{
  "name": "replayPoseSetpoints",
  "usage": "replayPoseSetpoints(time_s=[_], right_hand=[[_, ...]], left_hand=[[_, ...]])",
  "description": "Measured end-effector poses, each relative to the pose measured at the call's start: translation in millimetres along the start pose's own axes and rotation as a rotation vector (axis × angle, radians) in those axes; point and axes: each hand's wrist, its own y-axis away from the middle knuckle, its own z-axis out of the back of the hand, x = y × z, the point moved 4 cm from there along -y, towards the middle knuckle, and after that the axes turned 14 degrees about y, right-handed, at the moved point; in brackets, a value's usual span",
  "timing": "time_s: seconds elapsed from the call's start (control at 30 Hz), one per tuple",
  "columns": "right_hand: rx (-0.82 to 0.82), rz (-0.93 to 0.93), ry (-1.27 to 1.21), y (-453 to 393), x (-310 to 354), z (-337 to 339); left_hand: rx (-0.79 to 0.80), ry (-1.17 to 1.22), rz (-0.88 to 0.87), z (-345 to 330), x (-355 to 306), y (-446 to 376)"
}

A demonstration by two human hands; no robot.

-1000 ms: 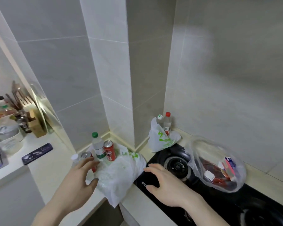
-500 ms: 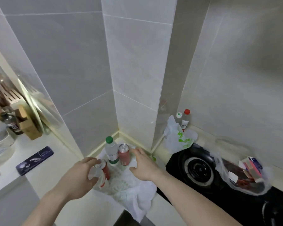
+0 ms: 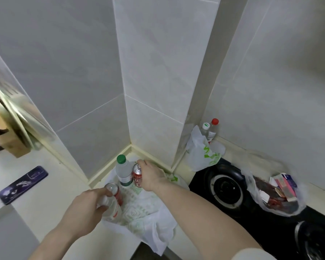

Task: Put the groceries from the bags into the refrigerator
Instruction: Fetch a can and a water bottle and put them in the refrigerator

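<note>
A white plastic bag [image 3: 148,218] lies flattened on the counter corner with drinks standing on it. My right hand [image 3: 151,175] grips an upright red can [image 3: 137,176] beside a clear bottle with a green cap [image 3: 123,171]. My left hand [image 3: 86,209] holds a clear bottle [image 3: 112,207] with a red label, its fingers also against a second red can [image 3: 114,191]. A second white bag [image 3: 201,154] with two bottles [image 3: 210,130] stands by the wall. A clear bag [image 3: 276,192] of packaged food sits on the stove.
A black gas stove [image 3: 227,190] takes up the right side, with a second burner [image 3: 317,239] at the lower right. A dark phone [image 3: 23,184] lies on the cream counter [image 3: 51,194] at left. A cardboard box [image 3: 9,141] stands further left. Tiled walls close off the corner.
My right hand moved from the stove edge onto the far red can. My left hand closed round the near bottle. The view has come closer to the corner.
</note>
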Motion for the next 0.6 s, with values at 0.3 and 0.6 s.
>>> replayPoseSetpoints(time_s=[0.3, 0.6], right_hand=[[-0.134, -0.055, -0.094, 25.5, -7.1, 7.6], [-0.293, -0.204, -0.517, 155.5, -56.0, 30.4]], left_hand=[[-0.018, 0.017, -0.028, 12.7, -13.8, 8.1], [0.0, 0.002, -0.343, 38.9, -99.0, 32.2]])
